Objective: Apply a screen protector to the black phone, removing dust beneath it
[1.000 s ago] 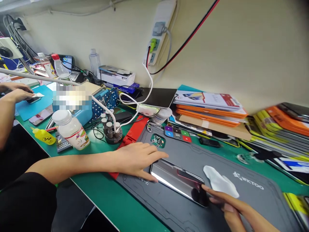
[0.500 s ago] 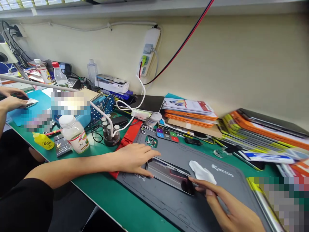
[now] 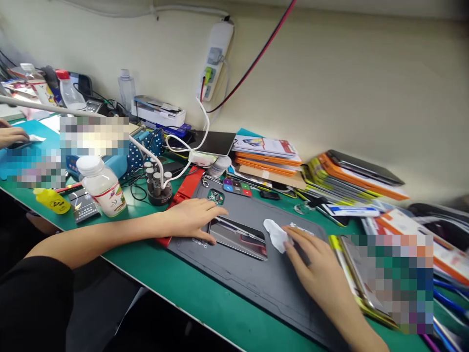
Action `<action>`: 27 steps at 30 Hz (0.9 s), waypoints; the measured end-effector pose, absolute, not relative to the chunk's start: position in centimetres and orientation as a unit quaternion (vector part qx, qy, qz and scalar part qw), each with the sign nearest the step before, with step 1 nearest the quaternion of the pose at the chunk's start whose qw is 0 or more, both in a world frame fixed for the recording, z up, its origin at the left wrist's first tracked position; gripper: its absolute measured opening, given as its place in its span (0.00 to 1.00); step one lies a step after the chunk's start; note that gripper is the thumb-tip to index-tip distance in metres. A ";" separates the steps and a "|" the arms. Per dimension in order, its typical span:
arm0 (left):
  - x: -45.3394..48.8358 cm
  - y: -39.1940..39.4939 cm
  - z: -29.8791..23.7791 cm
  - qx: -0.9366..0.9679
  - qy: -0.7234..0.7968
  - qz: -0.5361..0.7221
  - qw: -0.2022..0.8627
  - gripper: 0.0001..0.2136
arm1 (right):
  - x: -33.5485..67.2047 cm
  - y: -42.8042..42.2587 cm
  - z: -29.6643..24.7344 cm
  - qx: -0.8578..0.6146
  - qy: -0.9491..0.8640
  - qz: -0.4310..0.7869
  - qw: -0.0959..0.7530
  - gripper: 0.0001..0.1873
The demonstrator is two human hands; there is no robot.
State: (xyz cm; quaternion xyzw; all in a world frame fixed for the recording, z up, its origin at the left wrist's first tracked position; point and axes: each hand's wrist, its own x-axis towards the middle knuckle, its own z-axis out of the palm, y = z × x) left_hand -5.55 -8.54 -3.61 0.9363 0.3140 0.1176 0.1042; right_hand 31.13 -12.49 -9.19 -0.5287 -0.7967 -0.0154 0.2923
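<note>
A dark, glossy phone [image 3: 240, 238] lies face up on the grey work mat [image 3: 234, 281], reflections across its screen. My left hand [image 3: 192, 220] holds its left end, thumb at the near edge and fingers at the far edge. To the right of the phone is a crumpled white wipe [image 3: 274, 233]. The thumb and fingers of my right hand [image 3: 315, 259] close on the wipe's right edge, hiding part of it. A small tray of screws [image 3: 216, 196] is set into the mat beyond my left hand.
Left of the mat stand a screwdriver holder [image 3: 159, 188], a white-capped bottle [image 3: 104, 188] and a yellow squeeze bottle [image 3: 52, 201]. Stacked orange-edged boxes [image 3: 269, 159] line the wall. Phone-like panels [image 3: 361, 274] lie at the right. Another person's hand [image 3: 12, 135] is at far left.
My right hand has left the phone's right end and moved to the white wipe. My left hand stays at the phone's left end. The camera view has shifted right.
</note>
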 end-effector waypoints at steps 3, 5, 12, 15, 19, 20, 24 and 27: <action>-5.6 -8.3 -3.6 0.936 0.315 0.119 0.106 0.36 | 31.0 -12.1 -9.5 -0.521 -0.793 -0.031 0.313 0.17; -5.6 -8.2 -3.5 0.935 0.320 0.113 0.103 0.36 | 30.8 -12.3 -8.9 -0.531 -0.783 -0.043 0.323 0.15; -5.3 -8.5 -2.4 0.916 0.358 0.160 0.087 0.22 | 28.5 -17.1 -6.5 -0.526 -0.785 -0.112 0.307 0.07; -5.3 -8.5 -2.1 0.908 0.364 0.195 0.072 0.16 | 26.9 -19.7 -6.5 -0.534 -0.785 -0.111 0.293 0.07; -5.3 -8.3 -2.1 0.906 0.365 0.210 0.038 0.14 | 25.6 -21.6 -6.8 -0.558 -0.763 -0.046 0.323 0.09; -5.3 -8.2 -2.1 0.905 0.368 0.212 0.026 0.15 | 25.6 -21.7 -6.8 -0.566 -0.754 -0.039 0.330 0.09; -5.3 -8.1 -2.4 0.904 0.367 0.216 -0.009 0.13 | 26.7 -21.3 -6.0 -0.620 -0.696 -0.035 0.362 0.09; -5.4 -8.1 -2.5 0.905 0.364 0.219 -0.015 0.12 | 27.5 -20.4 -5.1 -0.656 -0.644 -0.042 0.392 0.10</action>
